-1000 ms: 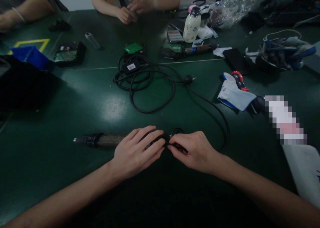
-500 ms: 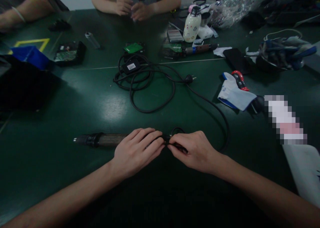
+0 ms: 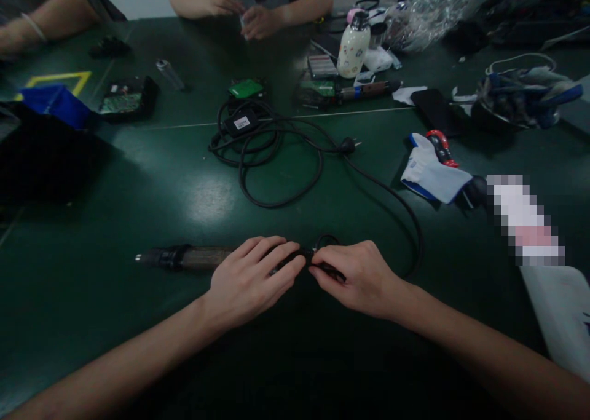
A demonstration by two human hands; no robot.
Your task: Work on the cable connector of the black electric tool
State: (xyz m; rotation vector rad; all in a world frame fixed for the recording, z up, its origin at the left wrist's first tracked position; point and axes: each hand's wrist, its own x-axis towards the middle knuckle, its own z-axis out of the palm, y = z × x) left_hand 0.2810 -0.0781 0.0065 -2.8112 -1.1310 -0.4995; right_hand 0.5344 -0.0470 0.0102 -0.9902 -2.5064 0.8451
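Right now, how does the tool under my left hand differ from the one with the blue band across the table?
The near tool is partly covered by your left hand; no hand is on the far tool. The far tool has a blue band; the near tool's visible part shows none. Both are long, with brown and black sections.

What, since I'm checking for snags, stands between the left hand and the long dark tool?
Nothing visible: the left hand rests directly on the tool. The black cord's large loops lie farther off, not between them.
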